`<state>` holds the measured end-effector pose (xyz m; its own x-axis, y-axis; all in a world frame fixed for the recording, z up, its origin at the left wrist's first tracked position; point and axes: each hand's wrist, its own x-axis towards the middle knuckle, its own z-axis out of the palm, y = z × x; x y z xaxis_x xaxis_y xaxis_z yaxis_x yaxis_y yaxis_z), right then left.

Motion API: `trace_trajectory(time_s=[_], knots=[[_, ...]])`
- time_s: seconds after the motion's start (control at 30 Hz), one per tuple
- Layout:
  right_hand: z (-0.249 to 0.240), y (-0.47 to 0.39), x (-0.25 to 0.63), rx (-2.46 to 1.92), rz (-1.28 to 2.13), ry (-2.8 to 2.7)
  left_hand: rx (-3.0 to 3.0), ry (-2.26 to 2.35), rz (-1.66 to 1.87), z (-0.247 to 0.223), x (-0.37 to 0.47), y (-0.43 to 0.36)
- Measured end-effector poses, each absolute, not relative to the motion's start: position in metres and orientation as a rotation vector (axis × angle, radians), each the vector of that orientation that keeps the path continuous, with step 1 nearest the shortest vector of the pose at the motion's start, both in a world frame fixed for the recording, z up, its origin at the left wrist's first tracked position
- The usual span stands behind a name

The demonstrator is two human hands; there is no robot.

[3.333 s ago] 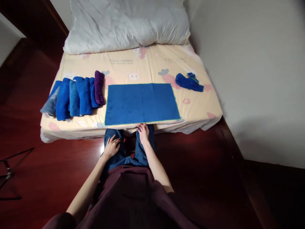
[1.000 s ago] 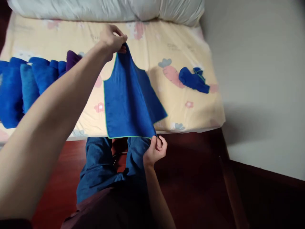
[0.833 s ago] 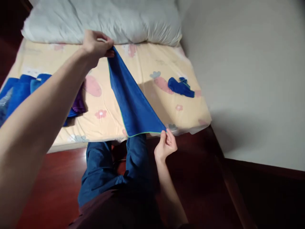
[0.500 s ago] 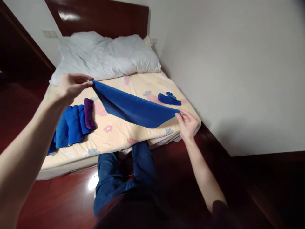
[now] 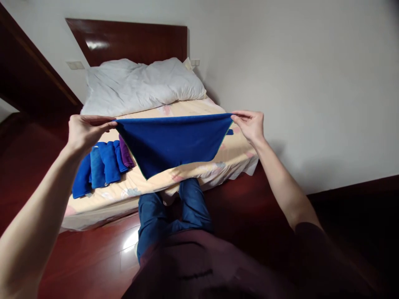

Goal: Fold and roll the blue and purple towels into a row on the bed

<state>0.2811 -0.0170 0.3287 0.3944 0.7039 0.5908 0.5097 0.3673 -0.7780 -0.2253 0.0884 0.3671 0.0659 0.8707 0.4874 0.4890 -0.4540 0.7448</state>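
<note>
A blue towel [image 5: 174, 141] with a thin green edge hangs stretched between my two hands above the bed. My left hand [image 5: 85, 128] pinches its upper left corner, and my right hand [image 5: 251, 123] pinches the upper right one. The top edge runs nearly level, and the lower edge hangs free. On the bed to the left lie several folded blue towels [image 5: 107, 162] in a row, with a folded purple towel [image 5: 125, 153] at their right end, partly behind the held towel. Just a bit of another blue cloth [image 5: 230, 132] shows past the right side of the held towel.
The bed [image 5: 165, 182] has a cream patterned sheet. A crumpled white quilt [image 5: 143, 85] lies at its far end, before a dark wooden headboard [image 5: 137, 41]. A white wall [image 5: 305, 83] rises on the right. My legs stand against the near edge of the bed.
My right hand has risen, bringing the towel's top edge from slanting to nearly level. The towel now hangs more spread out and covers most of the blue cloth behind it. The view has tilted up slightly.
</note>
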Motion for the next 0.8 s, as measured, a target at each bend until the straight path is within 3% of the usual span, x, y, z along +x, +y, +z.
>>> trace_trajectory(time_s=[0.2, 0.5, 0.8], knots=[[0.342, -0.044, 0.266, -1.291, 0.221, -1.306, 1.935, 1.432, 1.305, 0.361, -0.244, 0.064], [0.317, -0.094, 0.265, -1.348, 0.286, -1.345, 1.991, 1.483, 1.279, 0.342, -0.256, 0.004], [0.308, -0.100, 0.273, -1.442, 0.442, -1.398, 1.949, 1.671, 0.888, 0.334, -0.267, -0.002]])
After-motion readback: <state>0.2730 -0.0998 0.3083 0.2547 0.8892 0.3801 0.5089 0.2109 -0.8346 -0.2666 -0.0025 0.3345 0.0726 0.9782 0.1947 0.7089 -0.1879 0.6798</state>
